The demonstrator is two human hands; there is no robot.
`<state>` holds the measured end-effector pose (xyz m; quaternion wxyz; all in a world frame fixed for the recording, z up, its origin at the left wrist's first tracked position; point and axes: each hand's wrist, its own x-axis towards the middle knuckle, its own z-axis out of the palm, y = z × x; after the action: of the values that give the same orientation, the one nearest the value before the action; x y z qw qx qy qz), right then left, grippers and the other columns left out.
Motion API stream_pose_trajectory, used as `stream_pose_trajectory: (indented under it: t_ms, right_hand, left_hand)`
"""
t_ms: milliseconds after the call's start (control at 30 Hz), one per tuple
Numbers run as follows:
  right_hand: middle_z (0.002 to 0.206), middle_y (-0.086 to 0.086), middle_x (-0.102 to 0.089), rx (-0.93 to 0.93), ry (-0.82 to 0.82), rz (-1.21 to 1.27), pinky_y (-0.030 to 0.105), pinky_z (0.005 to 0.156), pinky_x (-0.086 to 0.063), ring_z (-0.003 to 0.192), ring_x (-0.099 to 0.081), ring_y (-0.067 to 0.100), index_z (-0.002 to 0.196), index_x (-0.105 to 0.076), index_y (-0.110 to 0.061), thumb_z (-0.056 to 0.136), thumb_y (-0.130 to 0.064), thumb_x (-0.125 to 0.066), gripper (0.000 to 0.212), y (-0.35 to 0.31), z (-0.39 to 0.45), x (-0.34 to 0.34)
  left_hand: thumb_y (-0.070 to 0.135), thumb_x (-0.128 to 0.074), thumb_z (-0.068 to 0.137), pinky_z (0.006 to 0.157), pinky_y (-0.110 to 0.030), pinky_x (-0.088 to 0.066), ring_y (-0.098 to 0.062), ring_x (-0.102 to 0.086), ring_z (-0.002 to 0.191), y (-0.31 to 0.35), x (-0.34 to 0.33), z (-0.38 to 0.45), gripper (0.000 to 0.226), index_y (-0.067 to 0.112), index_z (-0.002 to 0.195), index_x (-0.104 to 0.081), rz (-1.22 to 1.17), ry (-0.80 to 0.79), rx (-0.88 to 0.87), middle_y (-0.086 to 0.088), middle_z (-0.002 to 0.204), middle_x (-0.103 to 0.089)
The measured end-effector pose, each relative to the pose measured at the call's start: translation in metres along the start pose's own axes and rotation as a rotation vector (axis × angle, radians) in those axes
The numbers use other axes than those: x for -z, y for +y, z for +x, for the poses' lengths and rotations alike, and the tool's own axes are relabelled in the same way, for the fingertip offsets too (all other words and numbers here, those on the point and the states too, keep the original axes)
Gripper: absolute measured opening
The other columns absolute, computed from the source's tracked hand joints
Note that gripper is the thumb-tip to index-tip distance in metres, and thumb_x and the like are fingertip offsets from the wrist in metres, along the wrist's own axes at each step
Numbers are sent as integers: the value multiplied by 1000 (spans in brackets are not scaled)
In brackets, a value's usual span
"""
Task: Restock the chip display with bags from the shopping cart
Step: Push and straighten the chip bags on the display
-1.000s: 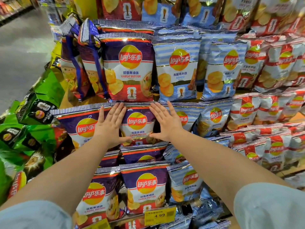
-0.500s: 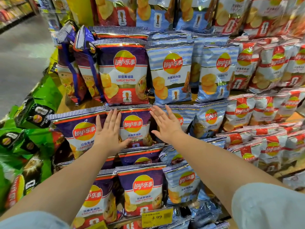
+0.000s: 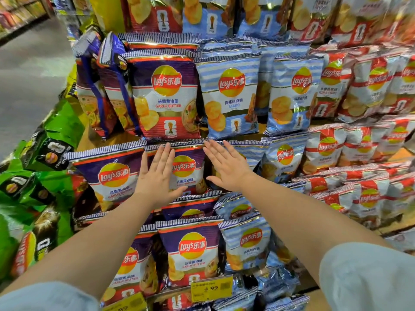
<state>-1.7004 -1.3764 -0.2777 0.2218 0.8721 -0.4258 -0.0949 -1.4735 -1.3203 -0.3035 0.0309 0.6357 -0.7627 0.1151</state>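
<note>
Down front, a yellow price tag point(image 3: 211, 288) reads 4.99, with a second yellow tag point(image 3: 125, 305) low to its left, partly cut off. Grey aisle floor point(image 3: 27, 70) stretches away upper left, past distant blurred shelves point(image 3: 20, 12).

Garlic butter bag point(image 3: 187, 169) on middle tier between left hand point(image 3: 157, 176) and right hand point(image 3: 226, 167) (both flat); price tag point(image 3: 211, 288) below.

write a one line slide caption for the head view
Both open hands, left hand and right hand, press a purple chip bag into the display.
</note>
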Motion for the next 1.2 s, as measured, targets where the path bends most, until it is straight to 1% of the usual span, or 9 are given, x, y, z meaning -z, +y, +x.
stream_pose_trajectory:
  t_ms: [100, 233, 333, 467, 600, 733, 800, 1000, 1200]
  right_hand:
    - [148, 5, 25, -55, 41, -11, 38, 105, 32, 137, 24, 19, 144, 15, -14, 91, -58, 0, 71, 20, -18, -12]
    - [155, 9, 2, -19, -29, -1, 40, 116, 11, 148, 1, 23, 148, -8, -9, 94, -52, -14, 70, 52, -44, -23]
    - [151, 10, -24, -11, -77, -32, 40, 119, 5, 145, -15, 23, 142, -32, -3, 90, -50, -25, 71, 75, -58, -33]
    - [147, 8, 30, -61, -136, -146, 40, 100, 36, 135, 30, 20, 143, 20, -7, 100, -53, -11, 70, 94, -61, -49]
    - [141, 4, 39, -41, -125, -112, 41, 105, 29, 137, 33, 19, 136, 32, -9, 100, -54, -8, 70, 98, -52, -47]
    - [143, 3, 38, -3, -137, -101, 41, 107, 26, 130, 38, 19, 137, 33, -10, 100, -54, -8, 70, 106, -45, -47]
    - [142, 2, 39, 23, -134, -111, 41, 107, 26, 129, 39, 19, 137, 33, -12, 100, -54, -8, 69, 111, -42, -47]
    - [141, 0, 40, 54, -119, -123, 43, 107, 27, 128, 40, 17, 136, 34, -15, 100, -54, -7, 68, 118, -42, -44]
    - [139, 4, 43, 3, -130, -133, 43, 100, 33, 128, 42, 20, 135, 37, -12, 101, -53, -7, 69, 114, -49, -48]
  left_hand:
    - [70, -28, 84, 117, -48, 15, -18, 18, 148, 24, 13, 17, 96, 6, 152, -7, 4, 59, -99, -9, 159, 0]
    - [70, -22, 88, 102, -43, 38, -17, 43, 133, 68, 21, 45, 94, 13, 140, 33, 52, -32, -255, -3, 146, 41]
    - [69, -25, 91, 99, -44, 38, -16, 40, 133, 91, 17, 60, 93, 15, 138, 35, 20, -117, -215, -1, 144, 44]
    - [70, -23, 91, 95, -47, 40, -16, 43, 131, 97, 13, 69, 93, 15, 136, 39, 77, -165, -145, -2, 139, 50]
    - [69, -21, 91, 96, -49, 41, -16, 49, 126, 97, 7, 69, 92, 16, 132, 41, 58, -139, -107, -1, 137, 51]
    - [64, -24, 89, 115, -52, 18, -18, 18, 148, 92, -2, 67, 81, 10, 150, -21, 51, -31, -254, -5, 162, 5]
    - [64, -19, 89, 117, -51, 12, -18, 10, 149, 90, -4, 69, 80, 9, 148, -28, 123, -42, -262, -6, 162, -5]
    - [67, 6, 77, 104, -50, 35, -17, 37, 139, 98, -10, 71, 89, 13, 147, 14, 193, -51, -131, -4, 152, 24]
    - [68, 18, 71, 98, -54, 38, -18, 33, 136, 100, -12, 67, 90, 13, 140, 30, 163, -47, -79, -4, 144, 39]
